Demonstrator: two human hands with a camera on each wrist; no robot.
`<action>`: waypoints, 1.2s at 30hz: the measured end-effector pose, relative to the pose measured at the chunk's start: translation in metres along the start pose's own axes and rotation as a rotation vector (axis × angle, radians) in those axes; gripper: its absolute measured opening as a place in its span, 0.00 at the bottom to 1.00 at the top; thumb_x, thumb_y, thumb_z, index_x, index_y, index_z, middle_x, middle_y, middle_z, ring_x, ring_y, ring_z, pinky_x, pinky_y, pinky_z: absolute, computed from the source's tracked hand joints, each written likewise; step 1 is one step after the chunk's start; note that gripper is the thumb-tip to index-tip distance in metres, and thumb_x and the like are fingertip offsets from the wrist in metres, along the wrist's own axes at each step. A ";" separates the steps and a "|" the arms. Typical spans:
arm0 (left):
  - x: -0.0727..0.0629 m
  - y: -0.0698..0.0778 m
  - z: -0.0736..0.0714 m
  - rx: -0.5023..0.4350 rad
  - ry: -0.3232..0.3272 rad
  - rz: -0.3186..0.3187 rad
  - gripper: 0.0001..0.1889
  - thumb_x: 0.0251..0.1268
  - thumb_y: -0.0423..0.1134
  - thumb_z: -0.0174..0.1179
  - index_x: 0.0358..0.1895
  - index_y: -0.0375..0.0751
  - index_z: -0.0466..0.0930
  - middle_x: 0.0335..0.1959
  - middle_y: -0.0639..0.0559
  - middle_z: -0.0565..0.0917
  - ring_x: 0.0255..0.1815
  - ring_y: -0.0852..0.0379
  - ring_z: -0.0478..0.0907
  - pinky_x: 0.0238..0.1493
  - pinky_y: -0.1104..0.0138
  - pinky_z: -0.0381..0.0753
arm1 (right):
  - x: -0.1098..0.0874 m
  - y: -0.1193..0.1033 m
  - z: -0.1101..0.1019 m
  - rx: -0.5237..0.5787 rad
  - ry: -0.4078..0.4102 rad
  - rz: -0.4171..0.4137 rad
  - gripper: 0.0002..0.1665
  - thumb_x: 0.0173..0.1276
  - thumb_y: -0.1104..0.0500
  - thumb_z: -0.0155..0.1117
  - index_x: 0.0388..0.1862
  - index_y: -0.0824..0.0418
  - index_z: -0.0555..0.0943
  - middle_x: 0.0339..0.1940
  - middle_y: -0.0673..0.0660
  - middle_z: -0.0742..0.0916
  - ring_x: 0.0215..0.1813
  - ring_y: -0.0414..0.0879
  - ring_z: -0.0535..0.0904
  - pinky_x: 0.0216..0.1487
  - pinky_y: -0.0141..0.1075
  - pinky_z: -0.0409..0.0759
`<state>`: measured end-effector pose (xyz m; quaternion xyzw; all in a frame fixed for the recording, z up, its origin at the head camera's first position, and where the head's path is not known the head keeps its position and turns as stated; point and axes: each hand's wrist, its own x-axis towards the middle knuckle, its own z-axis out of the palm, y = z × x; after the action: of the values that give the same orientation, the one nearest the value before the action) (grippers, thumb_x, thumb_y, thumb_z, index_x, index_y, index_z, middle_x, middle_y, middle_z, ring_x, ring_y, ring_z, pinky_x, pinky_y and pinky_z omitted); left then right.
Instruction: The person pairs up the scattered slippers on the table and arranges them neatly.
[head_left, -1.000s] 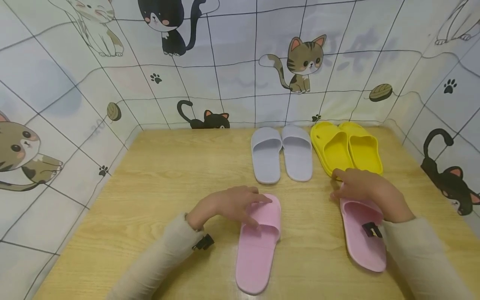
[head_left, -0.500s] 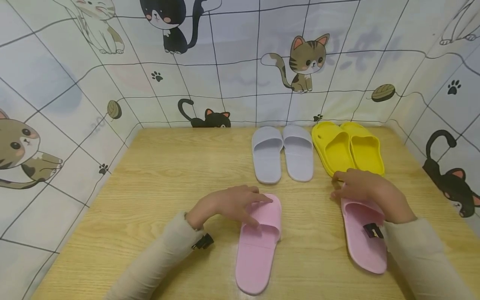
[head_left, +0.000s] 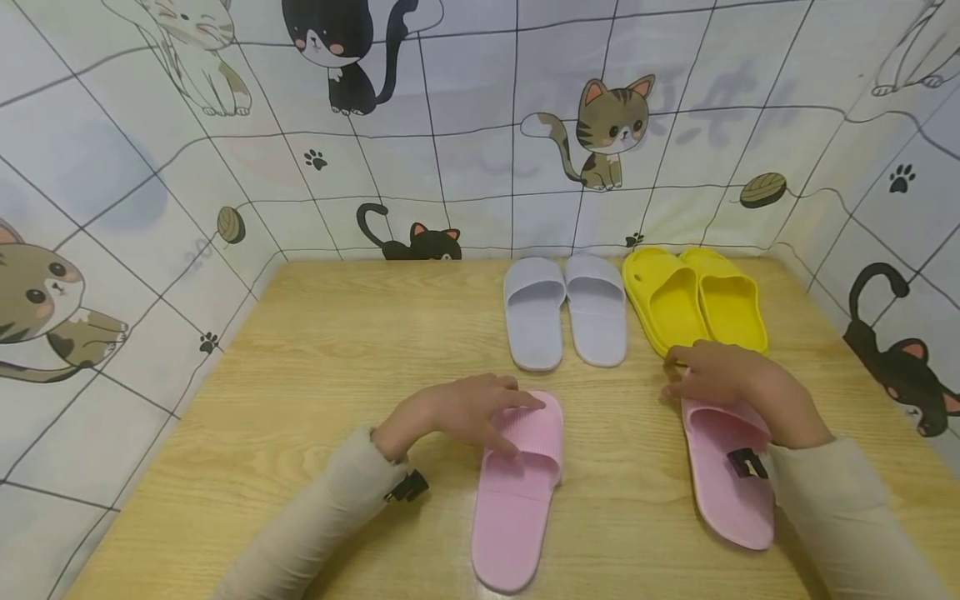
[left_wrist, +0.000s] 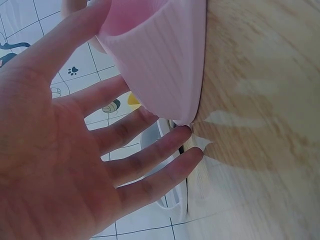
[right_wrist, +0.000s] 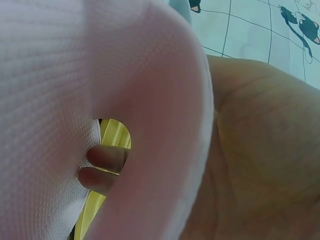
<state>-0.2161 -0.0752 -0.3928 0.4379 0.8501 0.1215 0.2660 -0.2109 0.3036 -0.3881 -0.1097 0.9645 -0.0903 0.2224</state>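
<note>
A pink slipper [head_left: 512, 517] lies on the table in the middle of the head view, its toe pointing away. Over its ribbed strap my left hand [head_left: 468, 410] rests from the left. In the left wrist view the fingers [left_wrist: 145, 155] are spread and fairly straight, touching the slipper's side and toe, with the thumb at the strap's edge. The other pink slipper [head_left: 720, 483] lies to the right. Across its toe and strap sits my right hand [head_left: 723, 371]. Through the toe opening in the right wrist view, two fingertips [right_wrist: 102, 180] show; the thumb's contact is unclear.
Grey slippers [head_left: 532, 333] stand side by side at the table's back. To their right are yellow slippers [head_left: 731, 300], just beyond my right hand. A cat-patterned cloth [head_left: 465, 158] walls the wooden table [head_left: 360, 333] at the back and both sides.
</note>
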 end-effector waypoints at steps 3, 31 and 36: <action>0.000 0.000 0.000 -0.005 -0.003 -0.003 0.39 0.62 0.55 0.70 0.77 0.57 0.69 0.62 0.49 0.76 0.55 0.57 0.72 0.60 0.63 0.76 | 0.000 0.001 0.000 0.007 -0.003 -0.001 0.35 0.68 0.38 0.68 0.63 0.61 0.80 0.43 0.59 0.85 0.44 0.54 0.80 0.50 0.57 0.81; -0.003 0.002 0.001 -0.031 -0.007 -0.026 0.38 0.63 0.54 0.70 0.78 0.58 0.68 0.64 0.50 0.76 0.56 0.58 0.73 0.61 0.63 0.75 | -0.033 -0.003 -0.018 0.093 -0.124 0.067 0.44 0.56 0.48 0.81 0.68 0.64 0.74 0.52 0.68 0.84 0.47 0.57 0.80 0.47 0.55 0.83; -0.002 0.001 0.000 -0.036 -0.010 -0.026 0.39 0.64 0.54 0.70 0.78 0.58 0.68 0.71 0.49 0.74 0.65 0.55 0.73 0.71 0.58 0.73 | -0.033 -0.005 -0.017 0.081 -0.126 0.047 0.39 0.58 0.50 0.80 0.65 0.65 0.76 0.53 0.67 0.85 0.48 0.56 0.79 0.51 0.56 0.83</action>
<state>-0.2143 -0.0764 -0.3917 0.4226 0.8520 0.1311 0.2797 -0.1889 0.3092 -0.3588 -0.0834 0.9464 -0.1172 0.2891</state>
